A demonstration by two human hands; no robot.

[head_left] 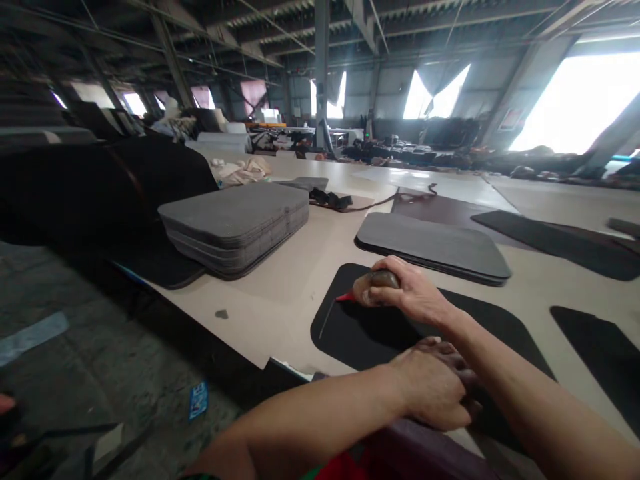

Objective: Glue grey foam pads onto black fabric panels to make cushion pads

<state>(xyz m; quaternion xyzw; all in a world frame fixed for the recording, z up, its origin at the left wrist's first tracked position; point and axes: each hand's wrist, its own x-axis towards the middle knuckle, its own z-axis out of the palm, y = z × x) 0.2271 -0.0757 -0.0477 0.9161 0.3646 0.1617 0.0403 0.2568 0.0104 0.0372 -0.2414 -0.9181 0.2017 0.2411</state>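
Observation:
A squeeze bottle [384, 279] with a red nozzle is in my right hand [400, 292], whose fingers are wrapped round it. The nozzle tip meets the left part of a black round-cornered panel [345, 333] lying flat on the table. From that tip a thin pale line runs down the panel towards its near left corner. My left hand [434, 385] rests palm down over the near edge of the same panel, fingers apart and bent, with no object visible in it; the fingertips are partly hidden.
A tall stack of grey panels [235, 213] stands on the left of the table [280, 300]. Behind the black panel lies a lower grey stack [433, 241]. More dark panels [600, 353] are on the right. A dark strap [331, 199] lies further back.

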